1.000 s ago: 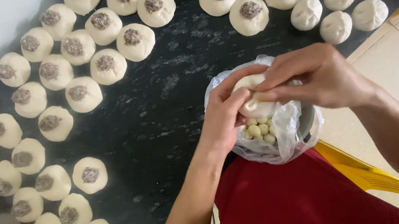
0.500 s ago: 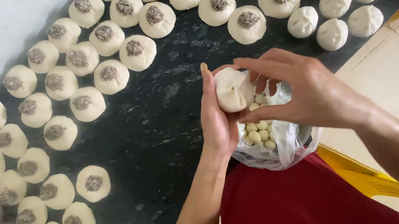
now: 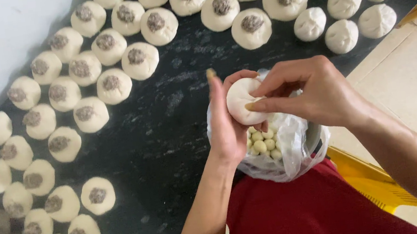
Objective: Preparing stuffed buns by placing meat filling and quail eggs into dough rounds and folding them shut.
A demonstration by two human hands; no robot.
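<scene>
Since a moment ago both hands have lifted the dough ball (image 3: 241, 101) clear of the plastic-lined bowl (image 3: 283, 147) of small pale yellow balls. The dark, flour-dusted table (image 3: 167, 133) carries rows of soft round dough pieces (image 3: 113, 86) with brown filling. The left hand (image 3: 228, 125) cups the smooth white ball; the right hand (image 3: 314, 94) pinches its edge.

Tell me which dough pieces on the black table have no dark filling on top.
The smooth closed balls at the table's upper right. The other pieces are open, each showing a dark filling spot in its middle.
</scene>
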